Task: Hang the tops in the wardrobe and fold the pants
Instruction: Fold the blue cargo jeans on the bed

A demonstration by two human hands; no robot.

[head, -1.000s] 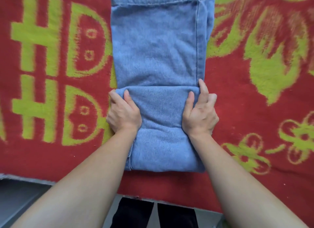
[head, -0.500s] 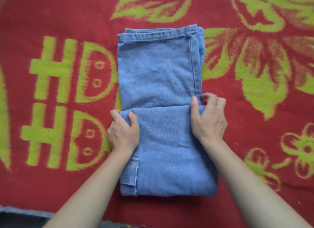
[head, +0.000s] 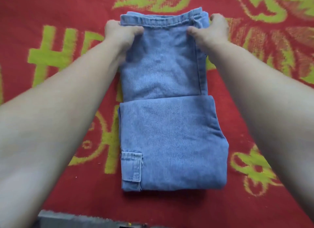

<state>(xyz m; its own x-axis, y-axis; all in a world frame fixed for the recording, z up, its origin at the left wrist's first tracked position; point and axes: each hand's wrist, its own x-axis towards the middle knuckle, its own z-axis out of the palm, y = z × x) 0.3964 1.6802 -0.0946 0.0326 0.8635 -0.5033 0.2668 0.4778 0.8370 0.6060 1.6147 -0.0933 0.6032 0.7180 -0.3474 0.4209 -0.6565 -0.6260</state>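
Both hands' [head: 122, 32] fingers under jeans' [head: 169, 126] hem

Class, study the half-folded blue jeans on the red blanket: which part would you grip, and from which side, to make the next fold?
Probably the hemmed far end of the jeans, taken at its two corners from the outer sides, where the left hand and right hand pinch it. That end lies flat and free; the near part is already doubled over.
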